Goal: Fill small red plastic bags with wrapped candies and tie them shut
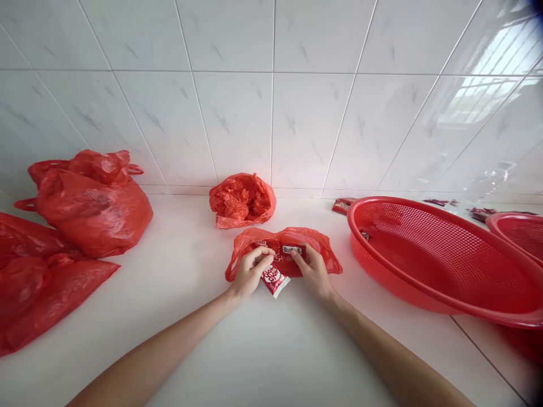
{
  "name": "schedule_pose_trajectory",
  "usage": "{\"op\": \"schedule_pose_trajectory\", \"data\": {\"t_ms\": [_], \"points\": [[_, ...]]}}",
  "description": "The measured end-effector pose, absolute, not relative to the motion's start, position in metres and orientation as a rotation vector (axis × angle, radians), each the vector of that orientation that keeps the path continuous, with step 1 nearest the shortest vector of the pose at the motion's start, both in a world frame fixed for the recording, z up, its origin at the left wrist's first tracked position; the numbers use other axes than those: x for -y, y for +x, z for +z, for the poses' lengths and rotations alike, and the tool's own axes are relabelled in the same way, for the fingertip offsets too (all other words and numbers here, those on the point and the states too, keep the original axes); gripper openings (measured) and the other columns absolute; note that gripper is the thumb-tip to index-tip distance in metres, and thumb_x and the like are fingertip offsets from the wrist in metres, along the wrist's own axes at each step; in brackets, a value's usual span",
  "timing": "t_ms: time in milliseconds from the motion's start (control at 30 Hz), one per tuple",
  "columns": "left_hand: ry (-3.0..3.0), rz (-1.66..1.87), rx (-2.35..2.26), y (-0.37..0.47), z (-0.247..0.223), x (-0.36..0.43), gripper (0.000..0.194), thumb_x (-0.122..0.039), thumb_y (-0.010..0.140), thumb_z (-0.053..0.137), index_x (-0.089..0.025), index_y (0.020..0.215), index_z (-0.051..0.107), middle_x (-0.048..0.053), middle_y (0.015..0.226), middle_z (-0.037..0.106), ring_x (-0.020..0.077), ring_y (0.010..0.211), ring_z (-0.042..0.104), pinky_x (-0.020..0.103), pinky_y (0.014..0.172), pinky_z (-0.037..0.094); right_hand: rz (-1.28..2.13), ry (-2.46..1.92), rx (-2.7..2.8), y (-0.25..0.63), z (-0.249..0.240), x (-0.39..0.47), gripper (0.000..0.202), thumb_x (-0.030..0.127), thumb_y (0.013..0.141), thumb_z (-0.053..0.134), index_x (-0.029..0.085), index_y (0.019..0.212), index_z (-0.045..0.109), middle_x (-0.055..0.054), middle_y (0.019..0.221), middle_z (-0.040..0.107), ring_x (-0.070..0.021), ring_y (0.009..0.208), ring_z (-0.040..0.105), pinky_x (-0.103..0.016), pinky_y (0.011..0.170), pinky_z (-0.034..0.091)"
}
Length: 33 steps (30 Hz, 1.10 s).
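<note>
In the middle of the counter a thin red plastic bag (324, 251) lies with its mouth open toward me. My left hand (250, 271) is closed in a pinch on a red snack packet (274, 280) with white lettering, whose pale end hangs out over the bag's near edge. Another packet (286, 249), dark red with a white label, is under the thumb of my right hand (314, 271), which is closed on it. Both hands are at the bag's mouth, and part of its contents is hidden behind the fingers.
Behind the bag sits a crumpled red bag (241, 200). Filled red bags (93, 203) stand at the left. A large red plastic basket (424, 265) takes up the right, with a small packet inside. Packets (341, 205) and a clear bottle (487, 183) lie near the tiled wall.
</note>
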<state>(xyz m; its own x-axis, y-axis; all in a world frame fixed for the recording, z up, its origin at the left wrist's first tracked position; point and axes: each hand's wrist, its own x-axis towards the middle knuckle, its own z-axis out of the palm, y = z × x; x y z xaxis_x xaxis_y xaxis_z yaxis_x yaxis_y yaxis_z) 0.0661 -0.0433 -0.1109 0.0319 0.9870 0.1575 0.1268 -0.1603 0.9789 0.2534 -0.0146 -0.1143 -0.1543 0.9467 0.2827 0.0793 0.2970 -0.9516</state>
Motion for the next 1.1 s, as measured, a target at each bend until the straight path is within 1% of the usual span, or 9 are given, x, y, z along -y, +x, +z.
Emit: {"op": "schedule_pose_trajectory", "data": {"t_ms": [67,167,267,400,533,600,800,933,1100], "points": [[1.451,1.324,-1.254,0.065,-0.113,0.042,0.024,-0.042,0.089,0.059,-0.021,0.098,0.067,0.001,0.091,0.065,0.0132,0.074,0.055,0.023,0.064,0.044,1.025,-1.014,1.5,0.253,-0.119,0.012,0.03,0.049,0.089,0.058,0.019,0.091,0.064,-0.005,0.086,0.07,-0.0203,0.078,0.062,-0.031,0.068,0.048],[1.425,1.423,-1.29,0.063,-0.116,0.038,0.028,-0.044,0.089,0.057,-0.021,0.101,0.067,0.004,0.106,0.068,0.0181,0.092,0.062,0.027,0.079,0.049,1.057,-1.007,1.493,0.251,-0.121,0.01,0.031,0.05,0.087,0.06,0.019,0.088,0.064,-0.005,0.085,0.07,-0.0197,0.075,0.061,-0.03,0.065,0.047],[1.359,1.502,-1.325,0.059,-0.119,0.032,0.031,-0.047,0.089,0.057,-0.021,0.103,0.067,0.006,0.108,0.07,0.0214,0.103,0.063,0.03,0.089,0.049,1.075,-1.016,1.477,0.251,-0.121,0.01,0.032,0.051,0.084,0.063,0.019,0.084,0.063,-0.004,0.08,0.068,-0.0184,0.07,0.059,-0.029,0.061,0.045],[1.331,1.56,-1.385,0.054,-0.124,0.026,0.034,-0.051,0.09,0.054,-0.021,0.102,0.068,0.006,0.108,0.071,0.0225,0.105,0.064,0.032,0.094,0.048,1.084,-1.039,1.438,0.252,-0.122,0.009,0.036,0.054,0.079,0.067,0.02,0.073,0.058,-0.001,0.068,0.063,-0.0159,0.061,0.054,-0.028,0.054,0.041],[1.384,1.592,-1.412,0.052,-0.125,0.025,0.033,-0.05,0.091,0.053,-0.022,0.102,0.067,0.005,0.111,0.07,0.0217,0.11,0.062,0.031,0.098,0.046,1.13,-1.051,1.375,0.253,-0.12,0.009,0.041,0.06,0.079,0.063,0.02,0.073,0.055,-0.003,0.07,0.068,-0.0156,0.053,0.055,-0.028,0.048,0.04],[1.43,1.587,-1.426,0.052,-0.124,0.025,0.033,-0.048,0.092,0.052,-0.021,0.103,0.066,0.006,0.111,0.069,0.021,0.109,0.062,0.031,0.096,0.047,1.151,-1.059,1.327,0.254,-0.118,0.011,0.043,0.063,0.078,0.063,0.02,0.075,0.055,-0.005,0.073,0.071,-0.0153,0.049,0.055,-0.028,0.046,0.039],[1.679,1.48,-1.365,0.061,-0.11,0.02,0.03,-0.042,0.092,0.053,-0.019,0.106,0.065,0.004,0.101,0.069,0.0167,0.086,0.063,0.027,0.078,0.05,1.175,-1.058,1.177,0.254,-0.114,0.012,0.043,0.062,0.073,0.069,0.021,0.079,0.055,-0.005,0.074,0.073,-0.0135,0.042,0.051,-0.029,0.045,0.037],[1.882,1.388,-1.363,0.073,-0.105,0.005,0.026,-0.034,0.094,0.047,-0.019,0.108,0.064,0.004,0.101,0.07,0.016,0.084,0.064,0.028,0.077,0.05,1.171,-1.057,1.086,0.257,-0.119,0.008,0.041,0.06,0.076,0.067,0.02,0.08,0.058,-0.004,0.071,0.072,-0.0137,0.045,0.05,-0.03,0.049,0.041],[1.97,1.339,-1.507,0.076,-0.109,-0.013,0.011,-0.025,0.087,0.057,-0.017,0.089,0.064,0.004,0.079,0.066,0.0183,0.071,0.06,0.031,0.069,0.047,1.191,-1.068,1.0,0.26,-0.122,0.007,0.039,0.058,0.076,0.068,0.019,0.082,0.066,-0.003,0.065,0.069,-0.0153,0.049,0.053,-0.031,0.052,0.044]]}}
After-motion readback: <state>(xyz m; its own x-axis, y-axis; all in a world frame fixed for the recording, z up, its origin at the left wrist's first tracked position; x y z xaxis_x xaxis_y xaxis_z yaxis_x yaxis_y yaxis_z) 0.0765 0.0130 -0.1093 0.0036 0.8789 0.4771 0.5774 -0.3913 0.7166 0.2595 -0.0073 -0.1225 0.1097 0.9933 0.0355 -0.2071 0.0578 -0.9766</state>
